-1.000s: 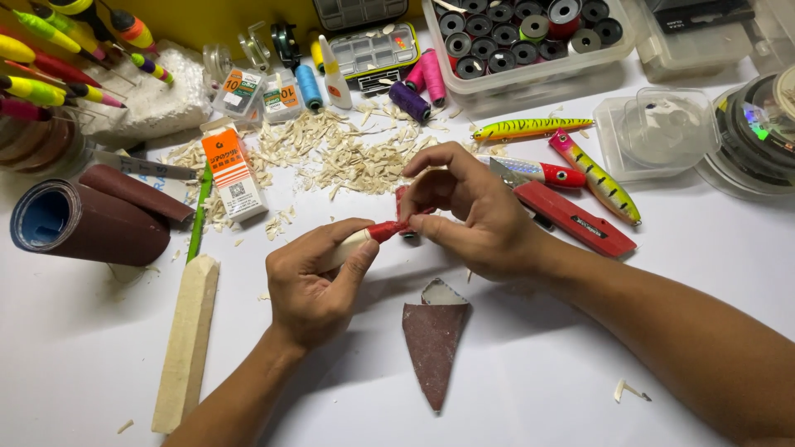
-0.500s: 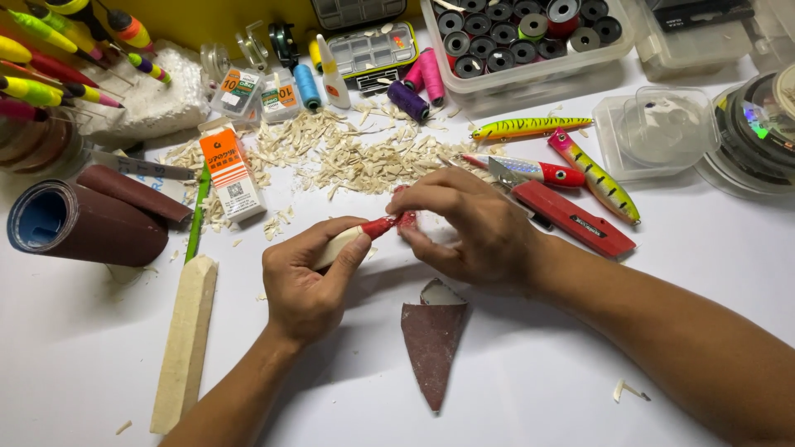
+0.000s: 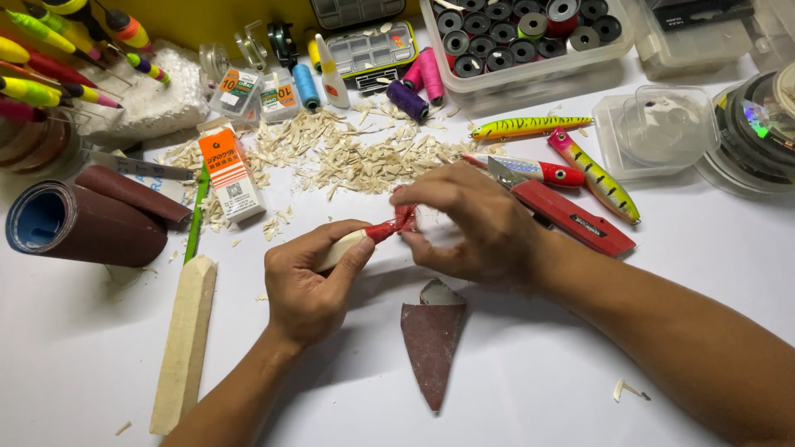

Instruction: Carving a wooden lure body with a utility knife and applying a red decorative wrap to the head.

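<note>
Fingers of the left hand (image 3: 308,277) curl around a small pale wooden piece (image 3: 341,247), thumb pressed along its top, holding it just above the white table (image 3: 530,389) near the middle of the view. The piece's right end is covered in red, and there the right hand (image 3: 472,225) meets it: thumb and forefinger pinch a small red scrap (image 3: 403,218) against that tip, the other fingers bent loosely beneath. Directly below the two hands lies a pointed piece of dark red sandpaper (image 3: 432,341), flat on the table. To the left lies a long pale wooden stick (image 3: 184,339), and beyond it a roll of dark red sandpaper (image 3: 79,223). Behind the hands spreads a heap of wood shavings (image 3: 348,153). Just right of the right hand lies a red utility knife (image 3: 571,217), with several painted fishing lures (image 3: 592,174) beside it. A clear box of spools (image 3: 513,41) stands at the far edge.
</note>
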